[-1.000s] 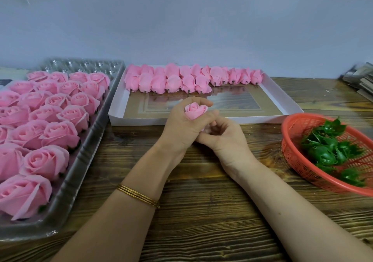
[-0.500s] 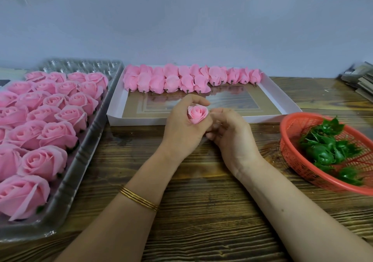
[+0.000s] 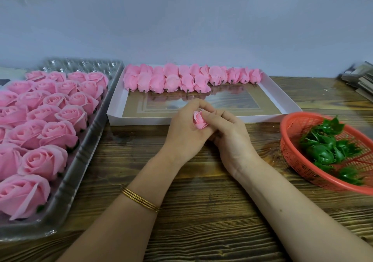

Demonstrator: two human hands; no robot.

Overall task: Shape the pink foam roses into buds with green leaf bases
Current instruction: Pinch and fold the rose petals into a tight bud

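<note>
My left hand (image 3: 181, 132) is raised just above the desk (image 3: 201, 231), near its middle, with the forearm running up from the near left edge and thin gold bangles (image 3: 141, 199) round the wrist. Its fingers are curled, and the thumb and forefinger wrap round a small pink rose (image 3: 198, 120), which sits between my two hands with its top facing up towards me. My right hand (image 3: 230, 136) comes in from the near right, back of the hand up, touching the left hand; its fingers are bent too and close on the right side of the rose, the forefinger lying across the outer petals. To the left a clear plastic tray (image 3: 80, 161) holds rows of open roses (image 3: 52, 132), packed close together. Just beyond my hands lies a shallow white box (image 3: 282, 100), and along its far wall finished buds (image 3: 171, 78) are laid side by side in two rows on the left and one on the right, with short dark stubs pointing towards me. The floor of the box is brown with a glossy panel; I can read no print on it. To the right a red mesh basket (image 3: 292, 157) holds green leaf bases (image 3: 323, 150) in a loose heap. At the far right edge lies a stack of papers (image 3: 361, 80), too blurred to read.
</note>
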